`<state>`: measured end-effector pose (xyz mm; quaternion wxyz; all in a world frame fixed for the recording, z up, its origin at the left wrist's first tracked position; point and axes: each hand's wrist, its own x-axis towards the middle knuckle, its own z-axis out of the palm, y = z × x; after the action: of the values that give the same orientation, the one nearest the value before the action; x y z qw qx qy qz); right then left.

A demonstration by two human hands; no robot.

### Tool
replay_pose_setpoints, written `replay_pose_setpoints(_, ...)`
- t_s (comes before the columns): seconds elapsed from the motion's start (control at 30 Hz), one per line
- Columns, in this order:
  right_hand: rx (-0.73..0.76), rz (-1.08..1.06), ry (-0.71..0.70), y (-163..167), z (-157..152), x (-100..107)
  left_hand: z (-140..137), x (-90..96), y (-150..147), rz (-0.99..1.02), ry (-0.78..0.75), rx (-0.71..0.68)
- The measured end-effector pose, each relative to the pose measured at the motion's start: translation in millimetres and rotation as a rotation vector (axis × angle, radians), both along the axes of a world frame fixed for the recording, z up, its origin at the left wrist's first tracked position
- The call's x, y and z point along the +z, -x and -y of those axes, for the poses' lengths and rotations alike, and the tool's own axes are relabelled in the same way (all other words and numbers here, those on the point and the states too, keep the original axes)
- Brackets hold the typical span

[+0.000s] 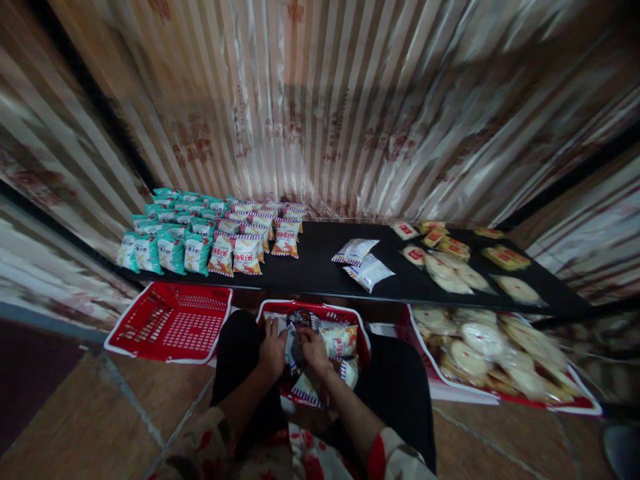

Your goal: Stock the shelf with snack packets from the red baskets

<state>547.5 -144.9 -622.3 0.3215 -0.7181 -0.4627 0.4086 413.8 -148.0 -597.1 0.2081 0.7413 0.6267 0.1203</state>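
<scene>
Left hand (273,350) and right hand (314,348) are resting among crinkled snack bags (340,340) inside the middle basket (333,309), fingers bent; whether they are pinching anything cannot be told, since bags and fingers are overlapping in dim light. These bags are puffing out like small plastic pillows, several showing red-and-blue striped ends. Red plastic with a white rim is forming the basket, and dark-trousered knees (400,373) are flanking it closely. Just beyond, a smooth black table (310,260) is holding rows of glossy green bags (171,252), white bags (247,255), two bags lying loose (369,272) and flat packets (453,272). Another red basket (190,330) is sitting left; a right-hand basket (583,402) is brimming with clear-wrapped rounds (483,340). Behind, a shiny striped curtain (300,100) is hanging in folds.
</scene>
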Motion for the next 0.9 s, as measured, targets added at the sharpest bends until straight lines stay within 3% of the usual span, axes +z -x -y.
replay_pose_setpoints(0.17, -0.059, -0.072, -0.013, -10, -5, -4, -6, 9.0, 8, 0.207, 0.076, 0.017)
replay_pose_setpoints(0.3, -0.03, -0.118, -0.06, -12, -7, 5, -17, 11.1, 14, 0.439, 0.142, 0.041)
replay_pose_setpoints(0.47, 0.142, -0.019, -0.264, -17, -9, 27, -24, 19.0, 22, 0.81, 0.332, 0.086)
replay_pose_setpoints(0.63, 0.368, 0.149, -0.345, -24, -15, 52, -26, 40.3, 35, 1.097, 0.546, 0.143)
replay_pose_setpoints(0.73, 0.529, 0.101, -0.343, -27, -18, 68, -28, 57.2, 46, 1.237, 0.623, 0.187)
replay_pose_setpoints(0.9, 0.598, -0.092, -0.237, -26, -20, 91, -37, 75.5, 58, 1.264, 0.638, 0.263)
